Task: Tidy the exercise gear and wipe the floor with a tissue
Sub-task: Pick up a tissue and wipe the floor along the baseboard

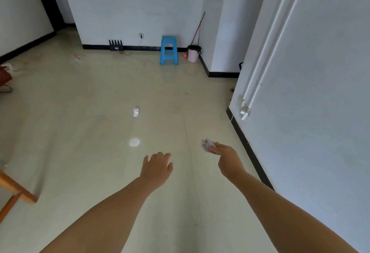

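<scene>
Both bare forearms reach out over the pale glossy floor (100, 112). The right hand (226, 153) is pinched closed on a crumpled tissue (208, 145), which sticks out past the fingertips and is held up off the floor, near the black skirting of the white wall (320, 92) on that side. The left hand (158, 165) is held palm down with the fingers loosely spread and a little curled; it grips nothing and touches nothing. Farther out on the floor, well apart from both hands, lies a second small scrap of white paper (136, 112), crumpled and on its own; between it and the left hand sits a round bright spot of reflected light (134, 142). Against the far wall stands a blue plastic stool (169, 50), upright, and just beside it to the right a pink bin (193, 53) with a dark rim, with a red-handled broom (197, 29) leaning into the corner behind it. To the left of the stool, at the foot of the same wall, is a black device with several upright prongs (115, 45). A white plug or adapter (244, 112) hangs low on the right-hand wall. At the left edge, part of a wooden furniture leg (16, 190) and something reddish-brown (5, 75) show, too cut off to name.
</scene>
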Tool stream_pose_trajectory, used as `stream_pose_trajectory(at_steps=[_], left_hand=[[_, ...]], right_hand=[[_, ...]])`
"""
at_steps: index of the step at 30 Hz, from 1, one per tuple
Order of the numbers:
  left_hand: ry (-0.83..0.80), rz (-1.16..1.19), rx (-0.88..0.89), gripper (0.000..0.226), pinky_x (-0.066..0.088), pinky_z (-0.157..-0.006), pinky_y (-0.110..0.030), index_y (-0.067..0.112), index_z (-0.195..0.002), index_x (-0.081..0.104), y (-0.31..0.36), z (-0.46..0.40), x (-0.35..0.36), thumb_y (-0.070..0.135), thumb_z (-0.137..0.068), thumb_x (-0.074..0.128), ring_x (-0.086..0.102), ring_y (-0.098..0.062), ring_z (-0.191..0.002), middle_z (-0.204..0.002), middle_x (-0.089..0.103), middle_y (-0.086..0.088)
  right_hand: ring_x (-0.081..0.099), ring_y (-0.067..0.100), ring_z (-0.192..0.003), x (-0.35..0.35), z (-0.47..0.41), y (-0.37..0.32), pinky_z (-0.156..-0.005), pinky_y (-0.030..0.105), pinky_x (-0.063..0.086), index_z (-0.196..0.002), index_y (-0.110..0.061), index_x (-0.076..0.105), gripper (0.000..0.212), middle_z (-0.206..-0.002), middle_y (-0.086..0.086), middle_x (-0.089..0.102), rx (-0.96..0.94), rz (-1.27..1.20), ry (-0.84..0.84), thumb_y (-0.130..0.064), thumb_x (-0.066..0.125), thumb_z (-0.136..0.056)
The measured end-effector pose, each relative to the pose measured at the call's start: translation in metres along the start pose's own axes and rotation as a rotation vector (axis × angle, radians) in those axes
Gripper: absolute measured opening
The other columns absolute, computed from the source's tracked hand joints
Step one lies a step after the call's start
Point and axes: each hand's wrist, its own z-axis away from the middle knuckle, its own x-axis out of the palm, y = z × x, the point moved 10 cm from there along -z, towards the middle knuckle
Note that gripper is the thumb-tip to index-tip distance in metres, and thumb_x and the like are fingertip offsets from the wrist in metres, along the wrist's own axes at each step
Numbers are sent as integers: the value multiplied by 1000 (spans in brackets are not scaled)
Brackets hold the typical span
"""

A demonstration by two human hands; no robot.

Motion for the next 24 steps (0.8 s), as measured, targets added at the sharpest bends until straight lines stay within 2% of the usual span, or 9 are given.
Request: stream_pose_trajectory(at_steps=[2, 5, 6, 8, 10, 16, 21, 24], left_hand=[[0, 2, -40, 42, 26, -110, -39, 23, -140, 36, -21, -46, -10, 35, -100, 30, 44, -20, -124, -133, 49, -2], [17, 23, -92, 43, 34, -104, -36, 23, -141, 35, -58, -102, -26, 35, -100, 32, 46, -21, -121, -133, 49, -3], [24, 20, -103, 44, 37, -101, -35, 23, -142, 34, -72, -123, -31, 35, -100, 32, 47, -21, -120, -133, 49, -3], [40, 18, -139, 45, 40, -96, -33, 23, -142, 32, -107, -175, -42, 36, -100, 32, 46, -21, -119, -133, 48, -2], [58, 11, -165, 45, 41, -94, -33, 23, -142, 31, -141, -233, -53, 36, -100, 32, 45, -20, -120, -134, 46, -2], [83, 13, -113, 45, 45, -91, -34, 21, -142, 35, -205, -411, -102, 36, -99, 36, 47, -23, -117, -132, 48, -5], [58, -6, -75, 46, 42, -92, -34, 21, -142, 34, -231, -548, -134, 37, -99, 36, 46, -23, -121, -136, 46, -6], [36, -33, -23, 47, 40, -96, -35, 21, -143, 32, -233, -635, -142, 37, -99, 34, 45, -22, -123, -138, 44, -6]], right_hand=[[49, 1, -126, 7, -61, 8, -106, 8, 28, -121, -22, 66, 73, -128, -12, 61, -14, -29, -46, 27, 37, -75], [53, -3, -120, 26, -141, 24, -108, 22, 36, -109, -37, 69, 61, -122, -18, 64, 74, -98, -110, 12, 41, -90], [53, -3, -120, 34, -167, 24, -108, 22, 36, -110, -37, 69, 60, -122, -18, 64, 66, -79, -139, 12, 41, -89], [50, 0, -124, 54, -233, 15, -105, 13, 34, -119, -26, 67, 73, -129, -14, 60, -40, 0, -190, 24, 37, -75], [49, 0, -125, 69, -301, 6, -101, 6, 32, -123, -21, 65, 82, -132, -13, 58, -135, 59, -194, 28, 34, -65], [51, 2, -122, 84, -484, 17, -106, 21, 38, -121, -22, 66, 78, -130, -10, 59, -148, 81, -108, 29, 39, -69], [51, 2, -123, 71, -601, 53, -107, 16, 33, -127, -19, 62, 81, -129, -10, 59, -35, 108, -60, 30, 38, -67], [50, -4, -121, 66, -678, 75, -110, 20, 34, -127, -14, 62, 82, -127, -13, 57, -43, 95, -70, 31, 37, -63]])
